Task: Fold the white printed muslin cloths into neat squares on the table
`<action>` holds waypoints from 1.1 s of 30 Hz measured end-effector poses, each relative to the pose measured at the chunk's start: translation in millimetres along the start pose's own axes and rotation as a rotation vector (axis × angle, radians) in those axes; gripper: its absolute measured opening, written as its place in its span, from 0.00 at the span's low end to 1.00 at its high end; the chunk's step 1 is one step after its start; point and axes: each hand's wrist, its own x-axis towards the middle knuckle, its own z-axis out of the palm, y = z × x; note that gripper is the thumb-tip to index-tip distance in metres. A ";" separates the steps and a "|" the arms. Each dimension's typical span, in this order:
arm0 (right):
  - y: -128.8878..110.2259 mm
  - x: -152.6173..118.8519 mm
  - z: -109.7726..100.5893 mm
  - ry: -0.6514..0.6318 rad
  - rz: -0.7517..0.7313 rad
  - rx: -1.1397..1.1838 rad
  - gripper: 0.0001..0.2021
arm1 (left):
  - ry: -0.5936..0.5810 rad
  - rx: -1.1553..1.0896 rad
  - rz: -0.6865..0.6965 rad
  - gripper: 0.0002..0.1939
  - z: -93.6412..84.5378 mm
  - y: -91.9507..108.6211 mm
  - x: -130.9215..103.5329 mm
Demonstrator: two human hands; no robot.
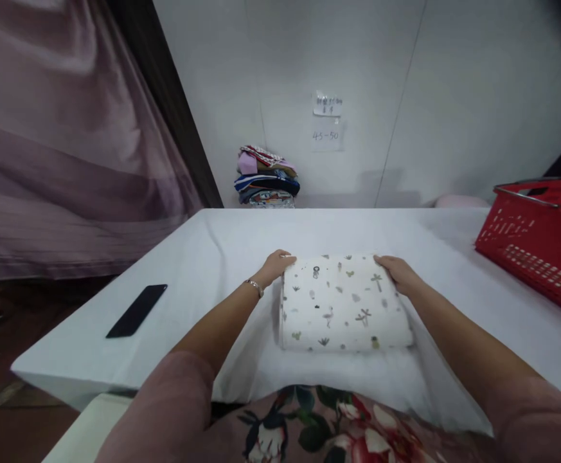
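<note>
A folded white cloth [345,305] printed with small palm trees, birds and plants lies flat near the front of the white-covered table [376,231]. My left hand [277,265] grips its far left corner, thumb on top and the other fingers partly hidden at the edge. At the far right corner, my right hand [398,272] holds the cloth the same way, with its fingertips out of sight beneath or behind the edge.
A black phone [137,311] lies on the table's left side. Folded clothes [267,177] are stacked beyond the back edge, against the wall. A red basket [540,241] stands at the right. Pink curtain [68,141] hangs at left.
</note>
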 end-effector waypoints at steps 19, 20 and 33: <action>26.9 43.0 -8.0 0.019 -0.212 -0.620 0.31 | -0.071 0.504 0.296 0.19 10.1 -22.6 46.0; 26.5 44.6 -8.2 -0.006 -0.216 -0.601 0.32 | -0.090 0.520 0.362 0.18 13.2 -16.7 45.3; 50.0 34.5 -10.5 -0.002 -0.784 -0.555 0.09 | -0.110 0.635 0.771 0.07 50.4 -22.2 33.6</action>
